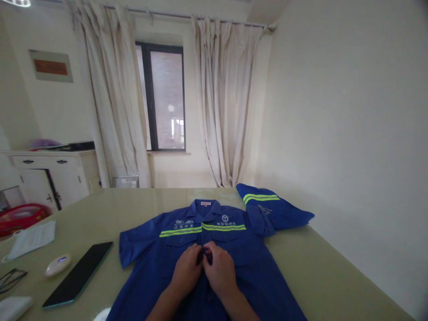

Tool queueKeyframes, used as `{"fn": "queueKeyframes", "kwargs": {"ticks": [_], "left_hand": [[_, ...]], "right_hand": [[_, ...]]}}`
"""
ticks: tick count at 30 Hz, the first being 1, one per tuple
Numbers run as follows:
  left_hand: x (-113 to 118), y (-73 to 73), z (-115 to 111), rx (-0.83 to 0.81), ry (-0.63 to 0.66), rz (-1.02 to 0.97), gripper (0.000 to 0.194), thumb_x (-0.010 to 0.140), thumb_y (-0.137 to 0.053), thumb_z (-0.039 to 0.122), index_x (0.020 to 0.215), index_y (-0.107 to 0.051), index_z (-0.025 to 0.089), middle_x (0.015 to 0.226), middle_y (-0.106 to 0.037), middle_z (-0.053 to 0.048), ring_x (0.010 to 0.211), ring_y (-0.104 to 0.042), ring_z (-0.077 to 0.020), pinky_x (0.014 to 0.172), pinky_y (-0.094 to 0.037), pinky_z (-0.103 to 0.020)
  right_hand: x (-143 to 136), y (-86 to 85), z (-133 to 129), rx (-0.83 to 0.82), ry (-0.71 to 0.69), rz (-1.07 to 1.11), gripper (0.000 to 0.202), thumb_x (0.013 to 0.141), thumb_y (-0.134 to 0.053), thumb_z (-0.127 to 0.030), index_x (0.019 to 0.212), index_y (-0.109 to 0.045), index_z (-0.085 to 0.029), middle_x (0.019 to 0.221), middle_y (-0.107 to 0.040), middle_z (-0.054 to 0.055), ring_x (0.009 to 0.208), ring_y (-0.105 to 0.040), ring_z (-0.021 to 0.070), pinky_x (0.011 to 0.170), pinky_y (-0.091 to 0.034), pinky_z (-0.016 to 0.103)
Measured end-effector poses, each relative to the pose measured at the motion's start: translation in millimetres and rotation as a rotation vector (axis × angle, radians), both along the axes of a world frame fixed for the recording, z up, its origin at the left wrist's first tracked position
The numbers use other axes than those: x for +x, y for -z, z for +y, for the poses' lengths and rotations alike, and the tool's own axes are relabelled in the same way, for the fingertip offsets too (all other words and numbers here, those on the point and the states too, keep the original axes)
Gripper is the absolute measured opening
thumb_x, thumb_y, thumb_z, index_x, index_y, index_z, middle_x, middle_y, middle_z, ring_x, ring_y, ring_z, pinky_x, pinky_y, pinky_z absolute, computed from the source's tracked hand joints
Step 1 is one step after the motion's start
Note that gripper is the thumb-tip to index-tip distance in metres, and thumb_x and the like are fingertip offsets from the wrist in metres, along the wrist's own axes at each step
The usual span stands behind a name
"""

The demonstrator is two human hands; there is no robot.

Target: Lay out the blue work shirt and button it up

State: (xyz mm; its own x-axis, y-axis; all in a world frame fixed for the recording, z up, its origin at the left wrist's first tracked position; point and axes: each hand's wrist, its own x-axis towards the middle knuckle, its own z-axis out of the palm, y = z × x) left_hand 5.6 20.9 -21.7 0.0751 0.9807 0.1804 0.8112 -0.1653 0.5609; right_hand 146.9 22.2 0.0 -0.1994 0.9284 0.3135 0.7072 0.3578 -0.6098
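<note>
Both hands nearest: left hand [187, 269] and right hand [219, 269] side by side, each grip pinched narrow on shirt [207, 254] placket, mid-chest. Shirt flat on counter [327, 272], collar far, placket running straight away from hands.

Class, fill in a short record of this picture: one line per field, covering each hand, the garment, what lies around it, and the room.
left hand: on the shirt's front placket, fingers pinching at the middle
right hand: beside the left, fingertips meeting it at the placket
blue work shirt: flat on the table, collar away from the person, yellow reflective stripe across the chest
second blue garment: folded, to the right beyond the shirt
table: pale green top
dark tablet: left of the shirt
white oval device: beside the tablet
window: between cream curtains
</note>
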Motion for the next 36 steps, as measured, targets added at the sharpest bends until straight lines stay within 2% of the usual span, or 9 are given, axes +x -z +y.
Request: {"fn": "queueKeyframes", "kwargs": {"ticks": [3, 6, 11, 15, 18, 24, 29, 32, 36], "left_hand": [[-3, 1.6, 4, 0.003, 0.029, -0.053, 0.017, 0.086, -0.047, 0.014, 0.09, -0.062, 0.021, 0.095, -0.067, -0.005, 0.091, -0.062, -0.0203, 0.081, -0.046, -0.029], [-3, -2.8, 2, 0.022, 0.057, -0.081, 0.014, 0.088, -0.047, 0.014, 0.085, -0.059, 0.021, 0.093, -0.065, -0.005, 0.09, -0.061, -0.0193, 0.079, -0.045, -0.028], [3, -17.4, -13, 0.195, 0.139, -0.016, 0.021, 0.097, -0.043, 0.018, 0.098, -0.063, 0.024, 0.104, -0.065, -0.005, 0.099, -0.059, -0.0213, 0.09, -0.045, -0.031], [5, -23.2, -17, 0.266, 0.171, 0.057, 0.026, 0.1, -0.041, 0.017, 0.1, -0.065, 0.025, 0.105, -0.066, -0.006, 0.098, -0.059, -0.0213, 0.09, -0.046, -0.031], [4, -20.6, -15, 0.244, 0.164, 0.043, 0.026, 0.097, -0.042, 0.015, 0.101, -0.067, 0.023, 0.103, -0.069, -0.006, 0.097, -0.062, -0.0211, 0.087, -0.047, -0.031], [2, -18.5, -12, 0.145, 0.022, -0.119, 0.025, 0.091, -0.05, 0.017, 0.095, -0.073, 0.025, 0.093, -0.075, -0.002, 0.088, -0.07, -0.0201, 0.079, -0.047, -0.03], [2, -20.3, -11, 0.129, 0.003, -0.232, 0.023, 0.086, -0.052, 0.017, 0.091, -0.073, 0.024, 0.089, -0.077, -0.002, 0.086, -0.071, -0.0201, 0.076, -0.047, -0.029], [2, -17.4, -9, 0.137, -0.002, -0.255, 0.023, 0.084, -0.05, 0.015, 0.09, -0.071, 0.023, 0.087, -0.076, -0.002, 0.083, -0.071, -0.0202, 0.074, -0.046, -0.029], [1, -11.9, -6, 0.132, 0.024, -0.366, 0.022, 0.082, -0.05, 0.015, 0.095, -0.066, 0.023, 0.086, -0.075, -0.002, 0.081, -0.071, -0.0189, 0.074, -0.048, -0.028]], "right_hand": [[0, -0.1, -3, -0.002, 0.013, -0.172, 0.024, 0.093, -0.055, -0.015, 0.108, -0.068, -0.028, 0.099, -0.076, 0.003, 0.095, -0.071, 0.0201, 0.077, -0.046, 0.025], [2, -1.5, -6, 0.014, 0.038, -0.282, 0.025, 0.094, -0.052, -0.013, 0.109, -0.067, -0.027, 0.099, -0.074, 0.004, 0.095, -0.07, 0.0201, 0.075, -0.045, 0.025], [3, -9.7, -9, 0.083, 0.047, -0.321, 0.028, 0.095, -0.049, -0.01, 0.11, -0.067, -0.025, 0.106, -0.073, 0.005, 0.104, -0.065, 0.023, 0.081, -0.047, 0.028], [3, -14.6, -10, 0.107, 0.059, -0.314, 0.034, 0.095, -0.047, -0.007, 0.116, -0.068, -0.023, 0.11, -0.073, 0.006, 0.107, -0.063, 0.025, 0.086, -0.048, 0.031], [3, -13.6, -10, 0.089, 0.031, -0.24, 0.035, 0.094, -0.047, -0.008, 0.116, -0.069, -0.023, 0.109, -0.074, 0.006, 0.106, -0.065, 0.024, 0.088, -0.048, 0.03], [9, -10.7, -5, -0.043, -0.022, 0.095, 0.032, 0.097, -0.047, -0.016, 0.114, -0.073, -0.025, 0.104, -0.079, 0.004, 0.098, -0.074, 0.0217, 0.088, -0.051, 0.028], [10, -0.7, 5, -0.128, -0.087, 0.428, 0.026, 0.084, -0.058, -0.013, 0.104, -0.072, -0.021, 0.101, -0.078, 0.005, 0.094, -0.075, 0.0209, 0.084, -0.055, 0.027], [9, 7.3, 12, -0.117, -0.066, 0.5, 0.021, 0.079, -0.063, -0.014, 0.098, -0.071, -0.019, 0.096, -0.078, 0.007, 0.091, -0.074, 0.0225, 0.081, -0.056, 0.029], [8, 12.2, 18, -0.146, 0.003, 0.473, 0.014, 0.076, -0.069, -0.016, 0.09, -0.072, -0.019, 0.087, -0.077, 0.006, 0.08, -0.072, 0.0222, 0.073, -0.053, 0.029]]}}
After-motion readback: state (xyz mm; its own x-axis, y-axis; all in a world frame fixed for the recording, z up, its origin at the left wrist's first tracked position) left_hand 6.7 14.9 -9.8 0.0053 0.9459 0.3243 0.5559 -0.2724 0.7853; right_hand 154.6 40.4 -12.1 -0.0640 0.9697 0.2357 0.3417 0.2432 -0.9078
